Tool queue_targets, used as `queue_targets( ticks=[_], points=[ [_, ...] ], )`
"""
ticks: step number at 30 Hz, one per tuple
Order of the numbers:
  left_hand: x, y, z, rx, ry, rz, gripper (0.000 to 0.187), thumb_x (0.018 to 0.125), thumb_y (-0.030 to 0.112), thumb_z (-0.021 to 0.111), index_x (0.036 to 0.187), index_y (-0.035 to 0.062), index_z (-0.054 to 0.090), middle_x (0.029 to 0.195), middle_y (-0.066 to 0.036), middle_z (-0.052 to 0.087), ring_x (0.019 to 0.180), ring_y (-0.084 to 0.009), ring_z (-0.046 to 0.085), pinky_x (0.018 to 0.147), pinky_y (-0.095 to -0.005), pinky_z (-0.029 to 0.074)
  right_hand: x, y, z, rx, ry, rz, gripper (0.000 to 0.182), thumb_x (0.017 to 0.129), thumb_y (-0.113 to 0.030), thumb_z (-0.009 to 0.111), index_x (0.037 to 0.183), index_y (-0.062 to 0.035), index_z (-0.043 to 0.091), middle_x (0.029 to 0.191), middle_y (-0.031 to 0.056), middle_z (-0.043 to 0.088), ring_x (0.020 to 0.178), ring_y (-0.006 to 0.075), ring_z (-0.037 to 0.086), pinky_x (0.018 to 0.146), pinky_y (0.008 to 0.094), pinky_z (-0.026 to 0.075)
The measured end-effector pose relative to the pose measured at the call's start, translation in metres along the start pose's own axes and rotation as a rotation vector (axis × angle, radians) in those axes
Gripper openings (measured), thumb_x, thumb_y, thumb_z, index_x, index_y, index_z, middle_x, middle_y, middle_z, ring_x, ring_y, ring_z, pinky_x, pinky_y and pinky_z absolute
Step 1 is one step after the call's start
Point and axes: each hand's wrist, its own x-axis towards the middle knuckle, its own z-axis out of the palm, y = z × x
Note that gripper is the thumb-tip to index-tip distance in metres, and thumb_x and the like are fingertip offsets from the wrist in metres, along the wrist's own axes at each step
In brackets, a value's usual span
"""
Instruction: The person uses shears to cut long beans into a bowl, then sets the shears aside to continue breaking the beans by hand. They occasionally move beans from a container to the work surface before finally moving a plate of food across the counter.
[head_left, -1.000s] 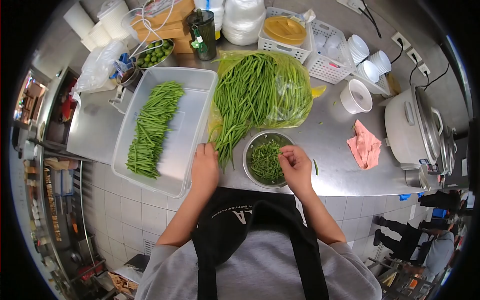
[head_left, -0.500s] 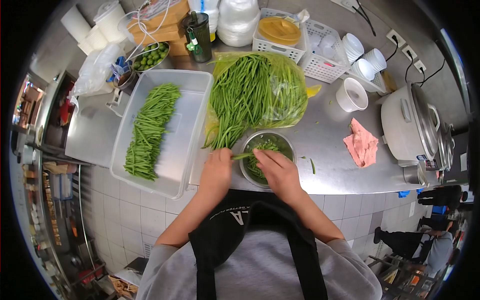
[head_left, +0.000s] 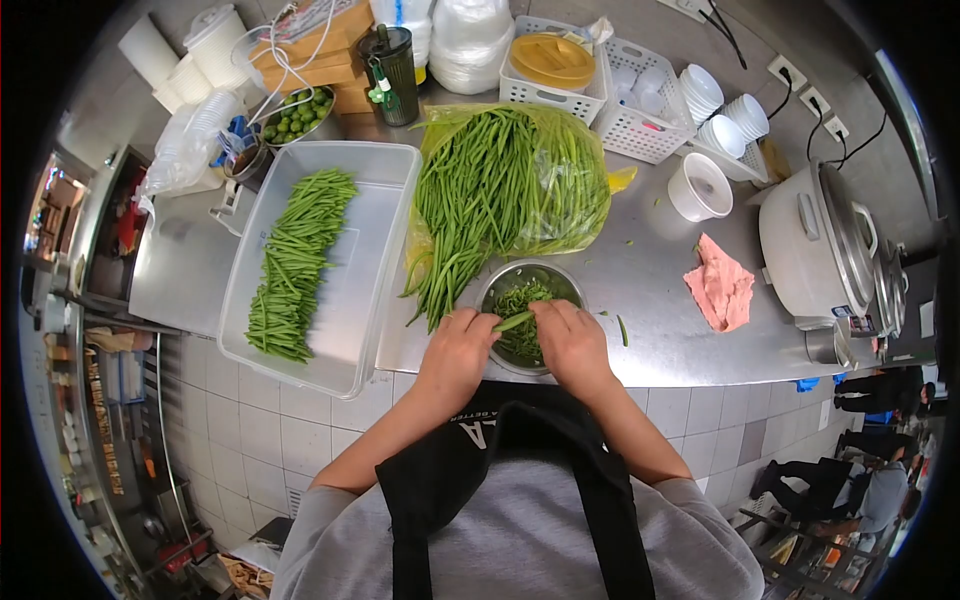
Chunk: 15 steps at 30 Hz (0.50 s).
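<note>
Both my hands are over a steel bowl (head_left: 582,290) that has small green bean trimmings (head_left: 522,298) in it. My left hand (head_left: 460,352) is closed on one end of a green bean piece (head_left: 515,321); my right hand (head_left: 572,345) pinches its other end. Just behind my left hand, long whole green beans (head_left: 462,190) spill from a yellowish plastic bag (head_left: 575,200). On the left, a clear plastic tub (head_left: 372,270) contains a row of cut green beans (head_left: 300,265). Loose bean bits (head_left: 622,330) lie right of the bowl.
A pink cloth (head_left: 720,285) and a white plastic cup (head_left: 699,188) are on the steel counter at right, near a large cooker (head_left: 810,240). White baskets (head_left: 640,130), a dark tumbler (head_left: 390,75) and a bowl of green limes (head_left: 300,118) stand behind. People (head_left: 850,490) are at far right.
My left hand has moved right and a little toward me, to the bowl's edge. My right hand has shifted slightly right and down. The bean between them is now tilted.
</note>
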Motion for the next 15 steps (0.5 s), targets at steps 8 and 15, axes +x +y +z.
queue_targets(
  ticks=[8, 15],
  points=[
    [0.005, 0.000, 0.011, -0.218, -0.109, -0.048, 0.016, 0.083, 0.010, 0.059, 0.093, -0.0006, 0.054, 0.084, -0.014, 0.058, 0.079, -0.0316, 0.056, 0.069, -0.0384, 0.044, 0.010, -0.002, -0.004, 1.193, 0.089, 0.875, 0.011, 0.090, -0.007, 0.051, 0.095, -0.0022, 0.059, 0.075, 0.0037, 0.058, 0.053, 0.0063, 0.049, 0.050, 0.0202, 0.041],
    [0.009, -0.015, 0.013, -0.871, 0.020, -0.430, 0.013, 0.089, 0.012, 0.057, 0.095, 0.0026, 0.050, 0.085, -0.006, 0.060, 0.069, -0.0104, 0.056, 0.065, -0.0257, 0.048, 0.005, 0.016, -0.009, 0.879, 0.010, 0.672, 0.024, 0.086, -0.004, 0.059, 0.109, -0.0036, 0.062, 0.085, 0.0023, 0.059, 0.060, 0.0050, 0.046, 0.053, 0.0189, 0.039]
  ],
)
